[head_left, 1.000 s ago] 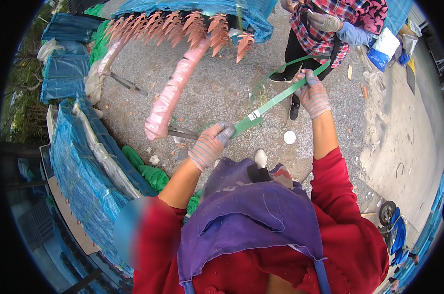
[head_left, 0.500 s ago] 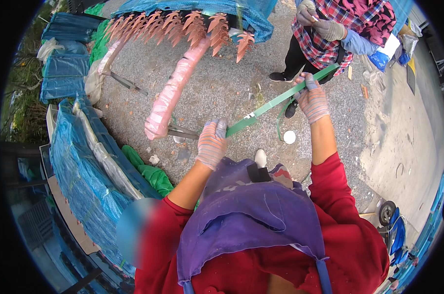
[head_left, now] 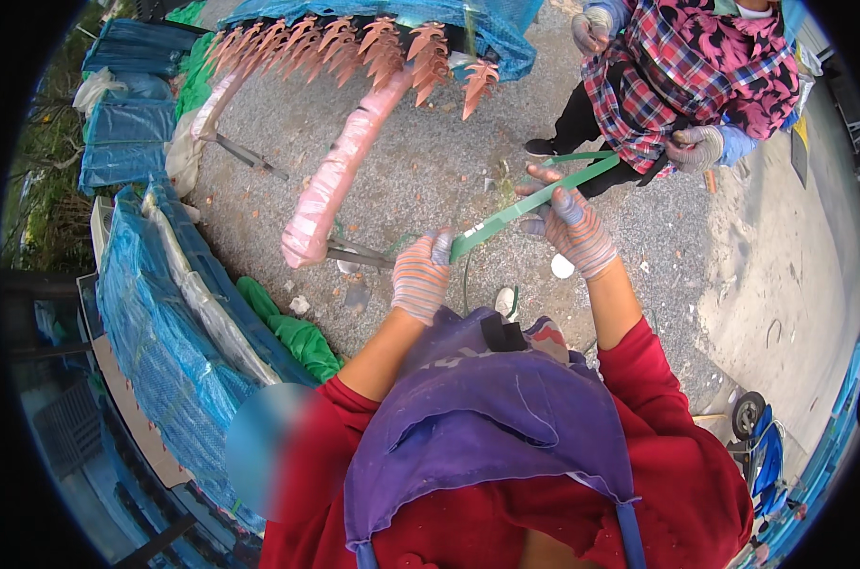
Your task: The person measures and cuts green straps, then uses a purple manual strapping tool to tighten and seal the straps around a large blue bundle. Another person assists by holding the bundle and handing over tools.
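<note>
The green strap [head_left: 508, 218] slants through the air before me, above the gravelly ground [head_left: 449, 171], its far part folding back in a loop. My left hand [head_left: 422, 275] has its grip closed around the near end. My right hand [head_left: 576, 235] has its fingers spread, the strap passing between thumb and fingers; whether this grip pinches it I cannot tell. Beyond the loop stands a co-worker [head_left: 653, 90] in plaid.

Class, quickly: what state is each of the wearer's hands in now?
Left hand: closed, holding the green strap.
Right hand: partly open, the strap running across it.
</note>
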A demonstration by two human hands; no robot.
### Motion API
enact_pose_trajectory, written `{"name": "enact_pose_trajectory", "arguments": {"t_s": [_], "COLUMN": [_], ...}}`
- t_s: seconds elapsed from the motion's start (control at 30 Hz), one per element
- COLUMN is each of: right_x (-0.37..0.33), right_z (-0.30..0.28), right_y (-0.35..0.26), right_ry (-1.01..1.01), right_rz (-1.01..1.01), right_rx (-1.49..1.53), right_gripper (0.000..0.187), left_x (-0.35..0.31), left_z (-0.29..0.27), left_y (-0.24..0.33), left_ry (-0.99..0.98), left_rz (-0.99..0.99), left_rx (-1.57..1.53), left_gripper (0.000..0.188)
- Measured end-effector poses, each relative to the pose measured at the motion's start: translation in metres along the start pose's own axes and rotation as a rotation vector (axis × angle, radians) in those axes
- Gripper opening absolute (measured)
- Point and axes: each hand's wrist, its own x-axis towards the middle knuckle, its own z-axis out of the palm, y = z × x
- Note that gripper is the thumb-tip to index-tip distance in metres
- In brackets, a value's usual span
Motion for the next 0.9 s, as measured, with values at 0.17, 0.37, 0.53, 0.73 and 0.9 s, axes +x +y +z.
{"name": "enact_pose_trajectory", "arguments": {"t_s": [0.17,0.37,0.53,0.73,0.9], "right_x": [-0.012,-0.015,-0.019,-0.026,-0.029], "right_z": [0.025,0.027,0.017,0.001,-0.004], "right_y": [0.05,0.053,0.057,0.066,0.051], "right_ry": [-0.033,0.074,0.079,0.061,0.161], "right_rz": [0.17,0.171,0.088,0.003,-0.033], "right_rx": [-0.231,-0.206,-0.174,0.14,0.289], "right_gripper": [0.048,0.033,0.031,0.029,0.02], "left_x": [0.002,-0.001,0.008,0.023,0.047], "left_z": [-0.001,-0.02,-0.039,-0.025,0.0], "left_y": [0.008,0.022,0.028,0.028,0.047], "left_ry": [-0.057,-0.186,-0.497,-0.477,-0.639], "left_rz": [-0.006,0.107,0.106,0.427,0.359], "left_rx": [0.029,-0.215,-0.389,-0.368,-0.112], "left_gripper": [0.022,0.021,0.023,0.02,0.024]}}
